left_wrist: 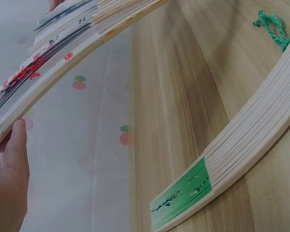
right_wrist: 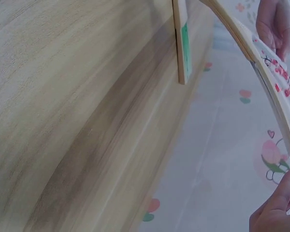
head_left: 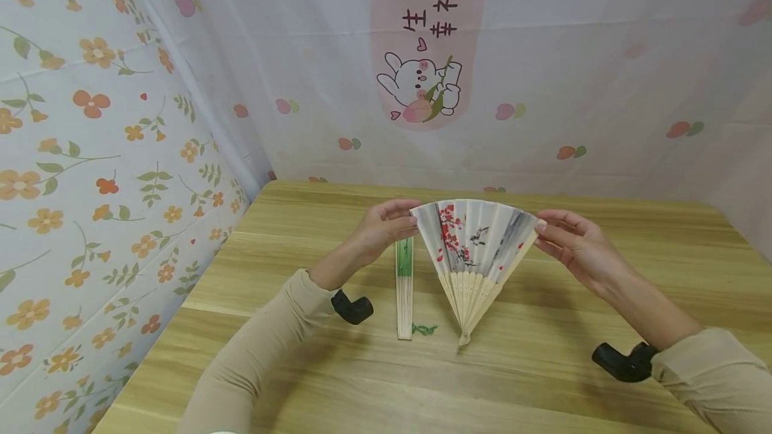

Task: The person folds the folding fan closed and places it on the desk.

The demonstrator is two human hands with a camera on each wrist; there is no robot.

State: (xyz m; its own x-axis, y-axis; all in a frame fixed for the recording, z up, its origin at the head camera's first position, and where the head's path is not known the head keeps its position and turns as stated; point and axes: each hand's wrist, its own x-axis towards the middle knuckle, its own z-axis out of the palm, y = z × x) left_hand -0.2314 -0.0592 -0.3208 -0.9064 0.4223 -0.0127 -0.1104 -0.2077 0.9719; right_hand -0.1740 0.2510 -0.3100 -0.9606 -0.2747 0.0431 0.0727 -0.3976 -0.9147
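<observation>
A white folding fan with red blossoms and bamboo ribs is spread part-way, its pivot end pointing down toward me. My left hand pinches its upper left corner, and my right hand pinches the upper right corner. In the left wrist view, the thumb and fingers of the left hand hold the fan's outer rib. Beneath my left hand lies a folded green fan with pale ribs, its top end partly hidden. A green cord trails from its lower end.
The wooden table carries the folded fan. A patterned cloth hangs behind the table, and a floral cloth hangs along the left. Black wrist-mounted pieces stick out below both wrists.
</observation>
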